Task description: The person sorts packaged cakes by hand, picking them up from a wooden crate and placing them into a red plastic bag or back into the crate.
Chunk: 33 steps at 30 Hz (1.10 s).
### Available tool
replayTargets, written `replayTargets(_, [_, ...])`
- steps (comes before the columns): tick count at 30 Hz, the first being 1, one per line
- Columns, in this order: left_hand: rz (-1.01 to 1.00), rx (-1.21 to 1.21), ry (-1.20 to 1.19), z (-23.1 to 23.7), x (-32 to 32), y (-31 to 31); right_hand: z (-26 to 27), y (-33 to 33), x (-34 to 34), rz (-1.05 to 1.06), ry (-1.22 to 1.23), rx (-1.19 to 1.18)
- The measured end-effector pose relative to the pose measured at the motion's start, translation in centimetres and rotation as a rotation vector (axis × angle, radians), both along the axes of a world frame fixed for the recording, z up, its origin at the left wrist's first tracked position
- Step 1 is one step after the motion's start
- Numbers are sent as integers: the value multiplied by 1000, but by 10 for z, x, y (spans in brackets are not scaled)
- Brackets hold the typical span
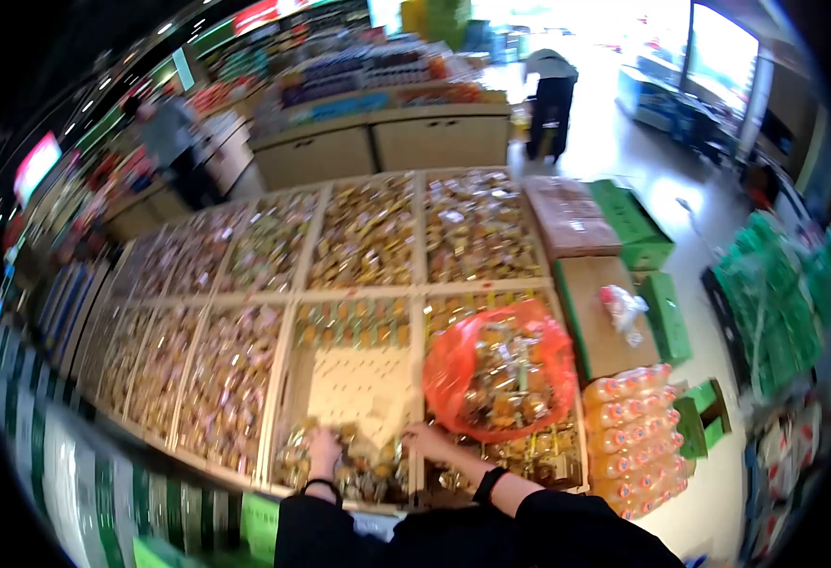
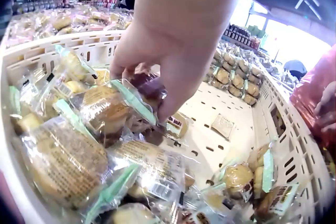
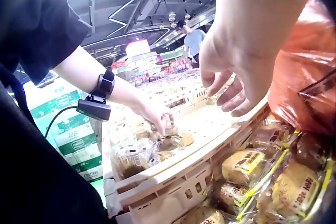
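Observation:
My left hand [image 1: 323, 454] reaches down into a cream plastic crate [image 2: 262, 85] at the front of the display. In the left wrist view, thumb and fingers pinch a small wrapped cake [image 2: 148, 88], dark inside its clear, green-edged wrapper. Other wrapped cakes [image 2: 63, 155] lie heaped beneath and around the hand. My right hand [image 3: 239, 71], holding nothing, hovers with loosely bent fingers near the wall between this crate and the one to its right. Beside it, a red plastic bag [image 1: 444, 379] full of wrapped cakes sits on yellow-edged packets [image 3: 299, 187].
Rows of crates with wrapped pastries [image 1: 235, 379] extend left and behind. Cartons [image 1: 600, 312] and shrink-wrapped orange bottles [image 1: 633, 435] stand at the right. Farther back are two people [image 1: 169, 137], one near the shelves and one in the bright aisle.

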<state>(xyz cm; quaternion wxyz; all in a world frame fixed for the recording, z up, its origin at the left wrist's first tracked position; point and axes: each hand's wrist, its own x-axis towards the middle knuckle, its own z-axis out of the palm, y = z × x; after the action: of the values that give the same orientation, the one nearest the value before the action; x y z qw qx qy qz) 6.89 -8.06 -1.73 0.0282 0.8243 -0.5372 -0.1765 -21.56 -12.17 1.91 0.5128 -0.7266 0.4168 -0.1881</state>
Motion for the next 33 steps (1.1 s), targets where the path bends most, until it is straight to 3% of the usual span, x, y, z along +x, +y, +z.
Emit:
replayTargets(1, [78,27,183,33,-12,2,2,0,2,1,7,39])
replayTargets(2, [28,-136,66,7,-5,6,5,1,6,3,14,73])
replayTargets(4, [167,-387,96,26,-23,21,2,-2,10,92,-76,68])
replayTargets(6, [312,-330,425,65,-42,26,16,1,16,71,-81,148])
replayTargets(8, [212,-502,532,59,-55,37,21,5,23,54,-140,267])
replayTargets(10, [249,-511,656,89,-87,46,20,10,28,-62,-266,567])
replayTargets(12, [43,-568,601,100,-104,54,39,13,29,-174,-424,911])
replayTargets(14, [96,-542,878,120,-123,58,23,8,24,-52,-615,1116])
replayTargets(20, [92,-542,1125,132,-125,66,54,9,8,-79,-569,1144])
replayTargets(22, [32,-514,1131,140,-124,67,60,10,7,-96,-600,1028])
replayTargets(24, [11,-497,1087,153,-124,64,37,9,12,-123,-655,853])
replayTargets(26, [-45,-414,803,168,-122,64,42,9,14,-106,-616,759])
replayTargets(28, [43,-335,814,179,-120,62,50,12,16,-146,-603,713])
replayTargets(30, [48,-485,1128,172,-117,63,68,14,16,-206,-612,828])
replayTargets(33, [26,-555,1169,171,-117,65,90,17,14,-179,-576,722])
